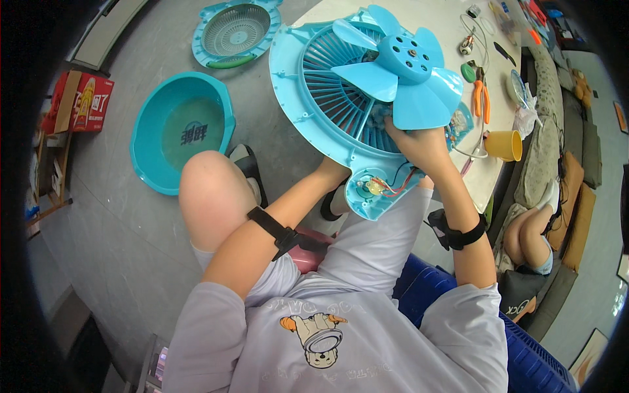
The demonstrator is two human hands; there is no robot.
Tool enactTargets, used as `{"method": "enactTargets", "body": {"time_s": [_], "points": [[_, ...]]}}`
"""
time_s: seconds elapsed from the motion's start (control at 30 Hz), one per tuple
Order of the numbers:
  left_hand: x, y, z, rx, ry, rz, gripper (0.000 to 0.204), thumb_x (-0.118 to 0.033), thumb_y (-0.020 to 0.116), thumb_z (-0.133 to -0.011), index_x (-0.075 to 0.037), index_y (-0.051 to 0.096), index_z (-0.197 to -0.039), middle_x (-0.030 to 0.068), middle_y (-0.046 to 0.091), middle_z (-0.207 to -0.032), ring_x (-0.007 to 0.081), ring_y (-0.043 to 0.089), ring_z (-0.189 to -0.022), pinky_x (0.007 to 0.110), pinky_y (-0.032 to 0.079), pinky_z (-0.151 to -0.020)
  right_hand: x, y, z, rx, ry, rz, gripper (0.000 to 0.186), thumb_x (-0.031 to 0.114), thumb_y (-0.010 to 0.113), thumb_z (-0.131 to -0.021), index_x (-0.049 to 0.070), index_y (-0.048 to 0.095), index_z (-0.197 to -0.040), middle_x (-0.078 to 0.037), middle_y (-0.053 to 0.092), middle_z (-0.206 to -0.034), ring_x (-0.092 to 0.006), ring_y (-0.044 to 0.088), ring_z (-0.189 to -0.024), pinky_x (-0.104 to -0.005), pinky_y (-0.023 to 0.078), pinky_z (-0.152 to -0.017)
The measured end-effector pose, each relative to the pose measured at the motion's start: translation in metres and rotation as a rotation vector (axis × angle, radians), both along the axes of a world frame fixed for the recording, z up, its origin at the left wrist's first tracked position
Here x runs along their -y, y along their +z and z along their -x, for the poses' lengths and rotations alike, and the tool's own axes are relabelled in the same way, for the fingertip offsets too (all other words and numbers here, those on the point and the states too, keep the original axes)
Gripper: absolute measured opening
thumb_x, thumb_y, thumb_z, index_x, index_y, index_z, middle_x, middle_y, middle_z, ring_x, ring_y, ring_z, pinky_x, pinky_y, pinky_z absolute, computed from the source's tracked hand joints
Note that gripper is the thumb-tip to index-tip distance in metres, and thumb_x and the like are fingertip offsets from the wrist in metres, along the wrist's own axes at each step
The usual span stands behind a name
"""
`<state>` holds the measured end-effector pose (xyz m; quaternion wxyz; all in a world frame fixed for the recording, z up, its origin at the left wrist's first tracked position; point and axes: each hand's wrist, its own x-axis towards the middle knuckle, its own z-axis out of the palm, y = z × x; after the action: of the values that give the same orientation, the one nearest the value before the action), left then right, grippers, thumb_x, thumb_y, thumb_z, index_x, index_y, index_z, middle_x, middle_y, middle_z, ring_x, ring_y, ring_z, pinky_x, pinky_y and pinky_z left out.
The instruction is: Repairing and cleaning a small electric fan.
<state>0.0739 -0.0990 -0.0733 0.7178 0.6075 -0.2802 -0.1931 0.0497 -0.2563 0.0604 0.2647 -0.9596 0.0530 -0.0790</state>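
Your right hand (422,145) reached over the lower face of a round, light-blue plastic fan housing with radial slats (286,85), its fingers partly bent and their tips hidden behind a blade; whether they gripped anything could not be told. Your left hand (335,173) passed beneath the housing's lower left rim, so neither its opening nor its hold could be told. The housing lay above your knees and overlapped the edge of a white-topped table (485,173). Across its face sat a glossy blue plastic fan wheel with broad blades (401,56); its lower lobe contained a small pale component with red and dark wires (375,187). On the table lay orange-handled pliers (483,101), with a yellow plastic cup (504,145) nearer you. On the grey floor (118,216), to the left, a turquoise plastic basin (147,154) held shallow liquid; beyond it rested a round blue part with a grey slotted centre (236,39). A dark-blue plastic crate (419,288) stood at your right. Farther right, a person's bare legs (515,239) rested on a sofa (549,298).
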Motion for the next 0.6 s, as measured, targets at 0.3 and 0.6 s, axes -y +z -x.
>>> {"method": "enactTargets", "body": {"time_s": [0.3, 0.6], "points": [[-0.003, 0.020, -0.006, -0.239, 0.030, 0.067, 0.058, -0.030, 0.071, -0.077, -0.002, 0.051, -0.123, 0.0170, 0.061, -0.107, 0.0335, 0.059, -0.100, 0.044, 0.047, -0.087, -0.013, 0.012, -0.003, -0.024, 0.064, 0.148, 0.029, 0.020, 0.076, -0.074, 0.005, 0.065, -0.095, -0.013, 0.065, -0.089, -0.0294, 0.064, -0.076, -0.0373, 0.050, -0.069], [0.001, 0.016, -0.006, -0.183, 0.069, 0.050, 0.059, -0.030, 0.072, -0.076, -0.001, 0.051, -0.123, 0.0179, 0.061, -0.107, 0.0341, 0.059, -0.100, 0.044, 0.047, -0.086, -0.012, -0.008, -0.011, 0.146, 0.034, 0.334, 0.022, 0.017, 0.074, -0.075, 0.006, 0.065, -0.091, -0.010, 0.066, -0.081, -0.0287, 0.064, -0.074, -0.0379, 0.051, -0.067]]}}
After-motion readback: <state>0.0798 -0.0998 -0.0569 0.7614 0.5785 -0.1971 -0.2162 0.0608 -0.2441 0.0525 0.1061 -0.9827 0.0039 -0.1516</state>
